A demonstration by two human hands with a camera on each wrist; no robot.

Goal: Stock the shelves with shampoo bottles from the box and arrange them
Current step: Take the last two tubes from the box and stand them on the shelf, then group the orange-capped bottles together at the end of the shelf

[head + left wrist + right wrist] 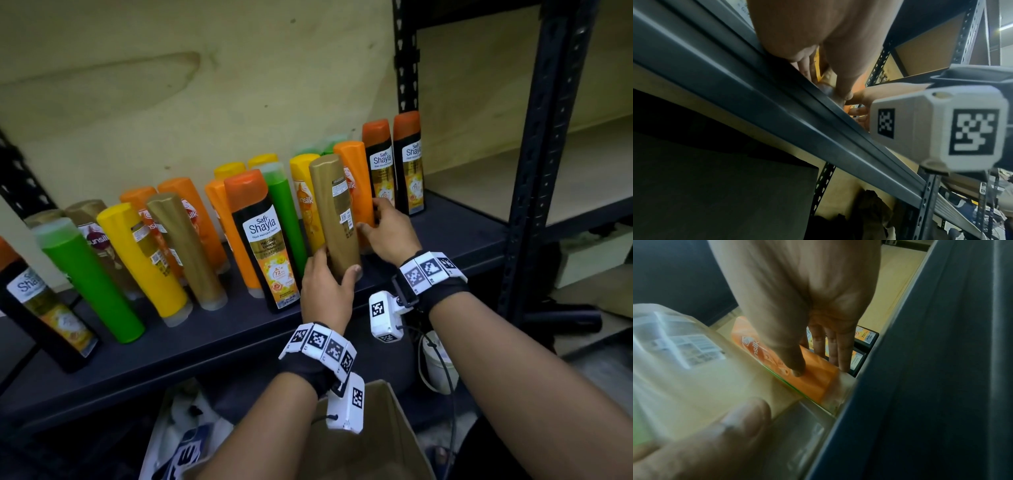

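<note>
on the dark shelf (212,346), at about 1 o'clock from frame centre in the head view, the left hand (325,291) grips the base of a gold bottle (337,212); its fingers (317,260) and thumb are clamped round the lower end. bottle stands cap-down, slightly tilted, back label toward the camera, base at or just above the shelf surface; cannot tell which.

right hand (387,233) at 3 o'clock of the gold bottle: thumb on the front of an orange sunsilk bottle (356,178), fingers (838,350) straight and close together, slid between that bottle and the two black shayla bottles (394,164) further right. right wrist view confirms thumb tip pressing the orange face.

shelf contents, 9 to 3 o'clock: black shayla bottle at far left edge, green bottle (92,281), yellow bottle (144,260), second gold bottle (186,250), another black shayla bottle (263,240) with orange cap, a green one behind it, more orange and yellow ones in the back row. all upright or leaning, in a loose row.

cardboard box (363,445) at 6 o'clock, below the shelf edge; its contents are not visible. left wrist view mostly shows the shelf rail (777,113).
</note>
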